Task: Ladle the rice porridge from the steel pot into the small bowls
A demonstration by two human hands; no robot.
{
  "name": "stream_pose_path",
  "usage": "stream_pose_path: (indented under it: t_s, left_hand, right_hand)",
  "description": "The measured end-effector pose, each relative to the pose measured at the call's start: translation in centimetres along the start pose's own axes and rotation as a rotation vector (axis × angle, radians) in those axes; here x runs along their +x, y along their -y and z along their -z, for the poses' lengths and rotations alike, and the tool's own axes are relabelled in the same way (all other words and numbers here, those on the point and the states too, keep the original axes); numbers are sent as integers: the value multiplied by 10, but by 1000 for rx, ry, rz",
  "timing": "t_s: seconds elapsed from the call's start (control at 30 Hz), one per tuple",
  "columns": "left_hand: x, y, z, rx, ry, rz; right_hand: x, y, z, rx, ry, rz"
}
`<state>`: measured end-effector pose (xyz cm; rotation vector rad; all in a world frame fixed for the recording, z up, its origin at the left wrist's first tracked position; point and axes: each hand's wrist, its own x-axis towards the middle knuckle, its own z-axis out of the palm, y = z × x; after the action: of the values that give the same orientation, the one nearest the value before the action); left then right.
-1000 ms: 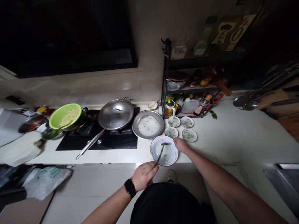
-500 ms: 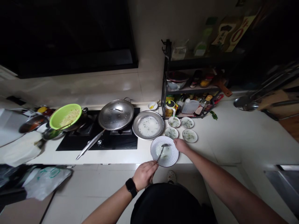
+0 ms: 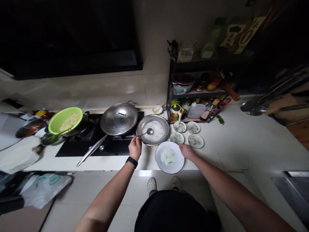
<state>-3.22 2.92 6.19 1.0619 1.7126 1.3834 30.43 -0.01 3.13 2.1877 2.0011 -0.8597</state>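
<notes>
My left hand [image 3: 135,148] is closed round the handle of a metal spoon [image 3: 149,131], whose bowl is over a round steel pan [image 3: 166,137] of whitish liquid with dark green flecks. A patterned plate [image 3: 158,165] with pale liquid and green bits lies near the counter's front edge. My right hand [image 3: 188,151] grips its right rim, thumb at the edge. Just behind the plate are several small white dishes, among them a front right dish [image 3: 196,141], each holding similar liquid with green bits.
On the black stove [image 3: 116,148] sits a lidded frying pan [image 3: 119,120], its long handle jutting forward. A lime-green basin [image 3: 54,124] of pale shreds stands to the left. Behind the dishes rises a black spice rack [image 3: 172,96]. A small bowl [image 3: 157,110] lies behind the steel pan.
My left hand has carried the spoon from the patterned plate leftward and up to above the steel pan. My right hand remains at the plate's rim.
</notes>
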Motion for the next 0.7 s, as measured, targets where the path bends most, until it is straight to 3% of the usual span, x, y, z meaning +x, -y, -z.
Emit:
stream_pose_path:
  t_s: [0.23, 0.5, 0.7]
  left_hand:
    - [9, 21, -18, 128, 80, -62]
    - [2, 28, -30, -72, -71, 250]
    - [-1, 21, -27, -260, -109, 326]
  right_hand:
    - [1, -1, -1, 10, 6, -3]
    - [0, 1, 0, 1, 6, -12]
    - [-1, 0, 0, 3, 3, -9]
